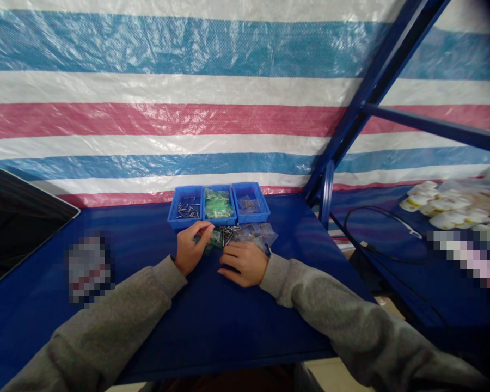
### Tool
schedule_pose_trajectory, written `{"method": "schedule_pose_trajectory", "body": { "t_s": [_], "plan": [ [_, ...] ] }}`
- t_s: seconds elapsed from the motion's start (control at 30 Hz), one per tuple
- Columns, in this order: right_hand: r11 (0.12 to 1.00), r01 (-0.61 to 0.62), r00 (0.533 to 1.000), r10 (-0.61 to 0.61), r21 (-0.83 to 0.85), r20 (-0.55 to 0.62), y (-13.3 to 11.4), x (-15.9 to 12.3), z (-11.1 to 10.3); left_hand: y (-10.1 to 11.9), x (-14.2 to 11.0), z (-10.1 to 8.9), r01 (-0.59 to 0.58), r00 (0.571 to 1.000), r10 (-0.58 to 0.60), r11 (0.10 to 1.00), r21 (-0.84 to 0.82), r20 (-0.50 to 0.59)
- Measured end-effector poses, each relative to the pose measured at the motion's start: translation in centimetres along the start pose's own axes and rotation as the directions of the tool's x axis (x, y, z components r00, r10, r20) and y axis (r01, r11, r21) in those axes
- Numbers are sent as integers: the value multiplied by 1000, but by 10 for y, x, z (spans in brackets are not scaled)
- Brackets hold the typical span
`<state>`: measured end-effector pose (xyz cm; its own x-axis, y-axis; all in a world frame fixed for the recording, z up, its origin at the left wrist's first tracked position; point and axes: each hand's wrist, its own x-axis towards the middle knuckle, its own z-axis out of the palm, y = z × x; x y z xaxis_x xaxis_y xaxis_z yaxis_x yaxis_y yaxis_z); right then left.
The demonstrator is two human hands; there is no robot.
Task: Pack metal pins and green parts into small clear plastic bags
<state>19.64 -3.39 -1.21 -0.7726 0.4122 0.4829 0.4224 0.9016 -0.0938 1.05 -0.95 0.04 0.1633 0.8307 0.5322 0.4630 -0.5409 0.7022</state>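
Note:
My left hand is at the left side of a small pile on the blue table, thumb and forefinger brought together in a pinch. Whatever may be between those fingertips is too small to make out. My right hand lies low over the near edge of the pile, fingers bent and the thumb apart from them. Dark metal screws or pins form the pile's middle. Clear plastic bags lie on its right, and green-tinted plastic packets on its left, beside my left fingertips.
Three joined blue bins stand behind the pile: one with metal pins, one with green packets, one with clear bags. A dark screen is at left. A blue metal frame, black cable and white rolls are at right.

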Motion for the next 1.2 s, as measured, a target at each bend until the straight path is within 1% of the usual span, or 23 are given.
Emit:
{"method": "schedule_pose_trajectory", "body": {
  "t_s": [0.07, 0.17, 0.27, 0.37, 0.6, 0.8, 0.87, 0.97, 1.1, 1.2],
  "plan": [
    [997, 37, 998, -40, 61, 54, 1, -1, -12, 0, 0, 0, 0, 1000, 0, 1000, -1, -1],
    [993, 74, 979, -90, 90, 184, 6, 0, -22, -1, 0, 0, -6, 1000, 6, 1000, -17, 6],
    [993, 84, 958, -102, 80, 267, 11, 3, -20, -1, 0, 0, -9, 1000, 9, 999, -30, 8],
    [997, 64, 957, -73, 41, 282, 12, 4, -14, -2, 0, 0, -12, 1000, 12, 1000, -24, 6],
    [999, -2, 972, 10, -33, 234, 12, 3, -7, -2, 0, 0, -15, 1000, 15, 1000, -16, 5],
    [998, -32, 980, 43, -57, 196, 10, 4, -3, -3, 0, 1, 2, 1000, -2, 1000, 6, -3],
    [997, -65, 986, 71, -43, 153, 11, 3, -1, -3, -1, 2, 0, 1000, 0, 1000, 5, -9],
    [988, -156, 986, 155, 13, 53, 13, 0, 4, -4, -1, 2, -3, 1000, 3, 1000, -1, -3],
    [956, -270, 959, 278, 111, -61, 18, -4, 11, -2, 0, 1, -5, 999, 4, 1000, 6, 41],
    [938, -311, 940, 327, 154, -92, 20, -5, 13, 0, 1, 1, -10, 995, 7, 1000, 25, 103]
  ]
}}
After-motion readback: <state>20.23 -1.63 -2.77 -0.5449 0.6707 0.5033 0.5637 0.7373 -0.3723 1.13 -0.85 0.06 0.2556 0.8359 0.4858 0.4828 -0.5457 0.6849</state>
